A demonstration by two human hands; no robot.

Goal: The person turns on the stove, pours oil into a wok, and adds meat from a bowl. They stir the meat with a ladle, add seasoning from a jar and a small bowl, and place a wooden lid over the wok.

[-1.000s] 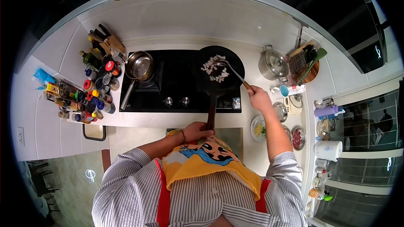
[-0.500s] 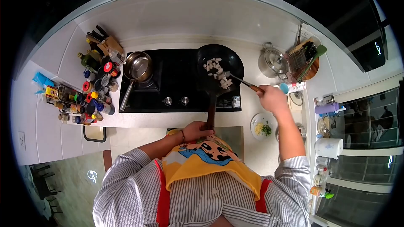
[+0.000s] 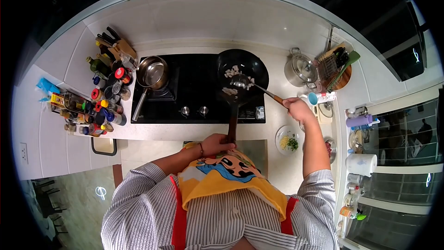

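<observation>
My left hand is closed around the dark handle of a black wok on the right side of the stove. In my right hand is the wooden handle of a metal ladle, its bowl down inside the wok. Pale chopped meat pieces lie in the wok in several clusters, some partly hidden by the ladle. To the right of the stove, below my right hand, a white plate holds minced garlic and chopped green onion.
A steel saucepan sits on the left burner of the black stove. Many seasoning bottles and a knife block crowd the left counter. A lidded steel pot and a utensil holder stand at the right. A metal bowl is beside my right forearm.
The ladle has swung left and slightly toward me in the wok, spreading the meat pieces differently. My right hand has shifted a little down. My left hand stays on the wok handle.
</observation>
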